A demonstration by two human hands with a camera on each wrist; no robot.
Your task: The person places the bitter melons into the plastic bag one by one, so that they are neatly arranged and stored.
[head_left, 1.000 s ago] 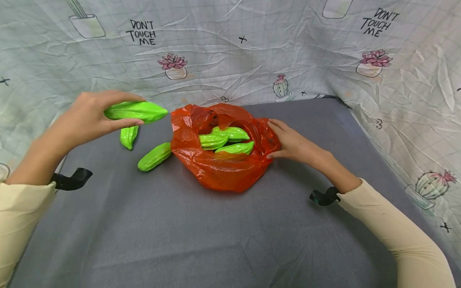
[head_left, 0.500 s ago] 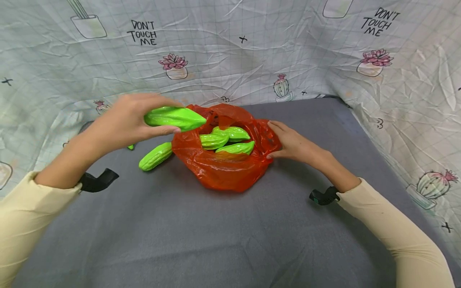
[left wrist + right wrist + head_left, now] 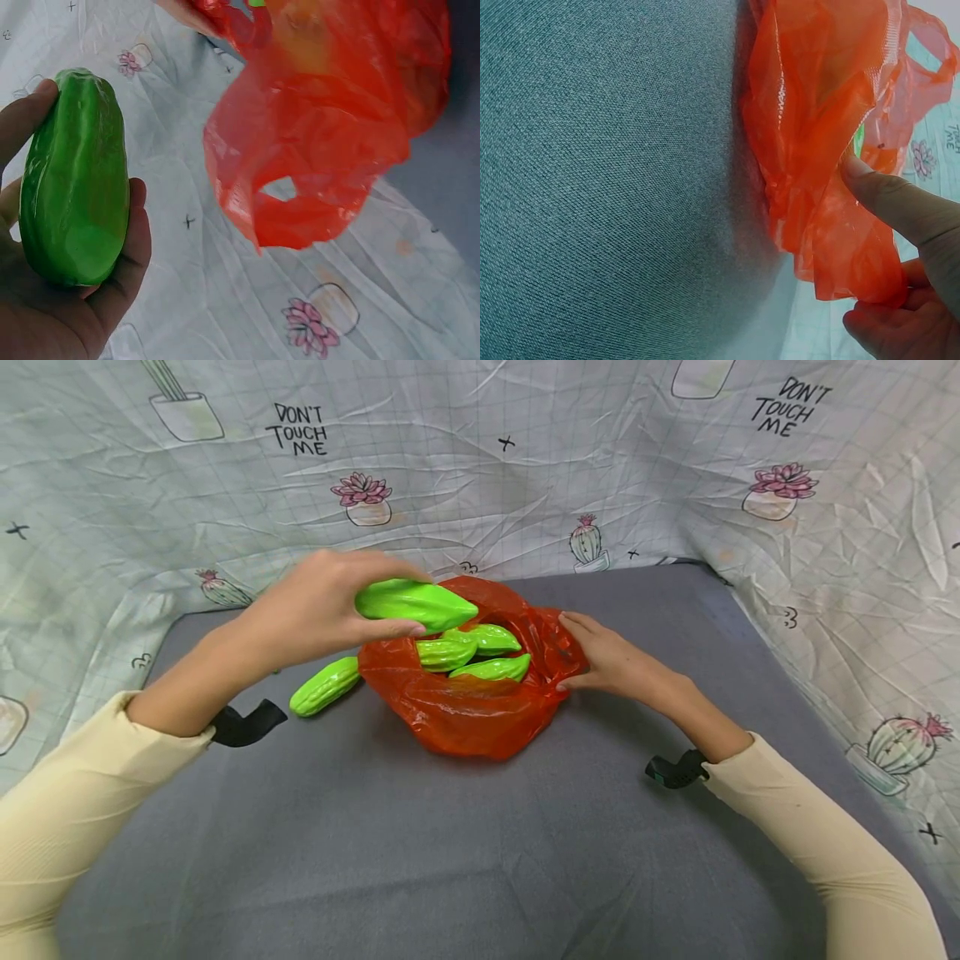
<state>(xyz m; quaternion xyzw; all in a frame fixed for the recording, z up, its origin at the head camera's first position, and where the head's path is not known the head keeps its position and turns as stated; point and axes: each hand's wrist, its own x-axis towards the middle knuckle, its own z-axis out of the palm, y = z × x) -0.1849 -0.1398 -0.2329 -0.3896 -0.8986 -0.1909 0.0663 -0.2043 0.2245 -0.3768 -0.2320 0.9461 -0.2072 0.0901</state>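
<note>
A green, ridged bitter gourd [image 3: 416,603] with a pointed tip is gripped between the thumb and fingers of my left hand [image 3: 322,606]. That hand hovers over the left part of a red plastic bag's [image 3: 472,722] mouth. Inside the bag lie several more bitter gourds [image 3: 491,668]. At the bag's right side, my right hand [image 3: 615,658] holds its rim, and in the right wrist view the thumb [image 3: 885,195] lies on the film with fingers behind it. In the left wrist view, the held gourd [image 3: 75,180] lies along the palm, apart from the bag.
Another bitter gourd [image 3: 324,687] lies on the grey cloth [image 3: 420,852] just left of the bag. A sliver of green shows under my left wrist. A white printed curtain [image 3: 450,460] stands behind and at both sides.
My left hand has carried the bitter gourd rightward from the left side to above the bag's mouth. It now mostly covers the far-left gourd. My right hand has stayed on the bag.
</note>
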